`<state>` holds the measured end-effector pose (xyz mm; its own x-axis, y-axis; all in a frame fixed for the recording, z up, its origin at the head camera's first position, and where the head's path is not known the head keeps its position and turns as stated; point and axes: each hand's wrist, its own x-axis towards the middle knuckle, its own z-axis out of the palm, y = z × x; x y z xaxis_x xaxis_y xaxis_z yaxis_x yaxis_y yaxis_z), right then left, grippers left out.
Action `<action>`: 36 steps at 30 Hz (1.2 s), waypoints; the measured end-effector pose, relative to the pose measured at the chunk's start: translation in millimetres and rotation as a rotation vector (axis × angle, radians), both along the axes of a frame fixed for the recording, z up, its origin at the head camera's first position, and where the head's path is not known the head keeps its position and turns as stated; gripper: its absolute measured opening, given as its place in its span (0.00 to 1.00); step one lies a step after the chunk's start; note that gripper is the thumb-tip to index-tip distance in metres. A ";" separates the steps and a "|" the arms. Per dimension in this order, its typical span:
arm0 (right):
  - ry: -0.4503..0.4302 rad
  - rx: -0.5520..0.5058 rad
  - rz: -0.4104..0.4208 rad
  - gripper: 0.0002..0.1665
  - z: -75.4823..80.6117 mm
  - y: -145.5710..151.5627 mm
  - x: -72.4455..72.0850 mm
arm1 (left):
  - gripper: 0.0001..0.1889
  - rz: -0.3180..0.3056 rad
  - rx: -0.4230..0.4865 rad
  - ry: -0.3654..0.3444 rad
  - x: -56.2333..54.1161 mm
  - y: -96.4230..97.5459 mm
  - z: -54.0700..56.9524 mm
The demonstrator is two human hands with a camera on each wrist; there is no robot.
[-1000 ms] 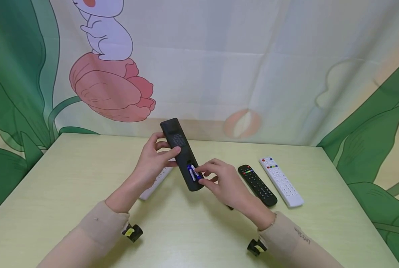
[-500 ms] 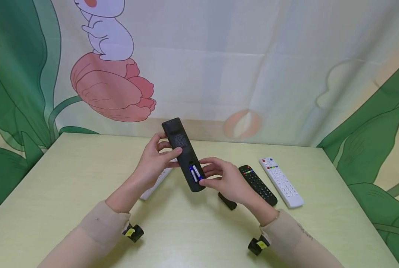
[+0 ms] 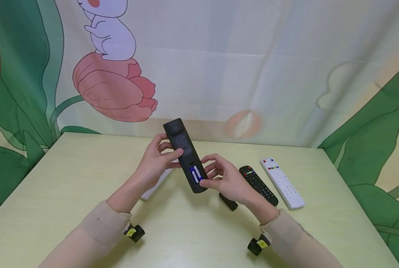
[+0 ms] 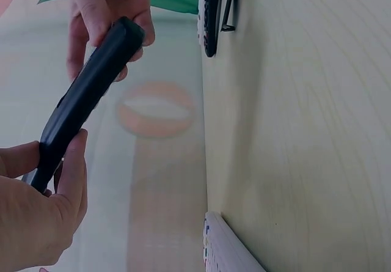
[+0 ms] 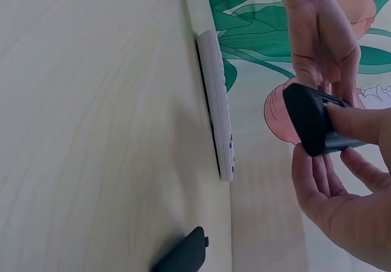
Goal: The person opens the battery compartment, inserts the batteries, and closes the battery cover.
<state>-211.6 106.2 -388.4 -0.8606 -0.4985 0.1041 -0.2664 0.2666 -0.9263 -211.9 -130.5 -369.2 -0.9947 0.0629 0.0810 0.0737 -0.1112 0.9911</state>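
A black remote control point(image 3: 188, 158) is held tilted above the table, its back towards me. Two blue-and-white batteries point(image 3: 196, 174) lie side by side in its uncovered compartment. My left hand point(image 3: 155, 158) grips the middle of the remote, thumb across the back and fingers round the far side. With its thumb at the compartment's lower edge, my right hand point(image 3: 227, 180) pinches the remote's lower end; in the right wrist view its other fingers are under the remote point(image 5: 311, 122). On the table below the right hand is a small black battery cover point(image 3: 228, 201).
A white remote point(image 3: 156, 185) lies partly hidden behind my left hand. To the right are another black remote point(image 3: 259, 185) and another white remote point(image 3: 282, 183), both buttons up. A printed curtain point(image 3: 199, 74) hangs behind the table point(image 3: 85, 175).
My right fingertips have left the batteries and moved to the remote's side and lower end. The batteries now lie flatter in the compartment. The remote has shifted slightly right.
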 end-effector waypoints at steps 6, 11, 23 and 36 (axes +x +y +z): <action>0.018 -0.027 -0.029 0.30 -2.5 -1.5 0.5 | 0.27 -0.009 0.008 0.031 1.9 4.6 0.8; 0.019 -0.028 -0.047 0.29 -3.6 -2.6 1.5 | 0.26 -0.009 0.008 0.036 2.4 5.4 0.5; 0.027 0.036 0.039 0.23 -3.5 8.7 -2.9 | 0.27 0.022 -0.005 0.018 1.8 4.2 0.6; 0.167 0.451 0.086 0.14 -7.8 30.6 -6.0 | 0.28 0.022 -0.004 0.005 2.4 1.2 0.0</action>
<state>-217.6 136.7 -396.2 -0.8044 -0.5940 -0.0053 -0.4402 0.6021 -0.6661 -209.5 -129.3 -369.2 -0.9954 0.0416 0.0862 0.0814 -0.1058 0.9910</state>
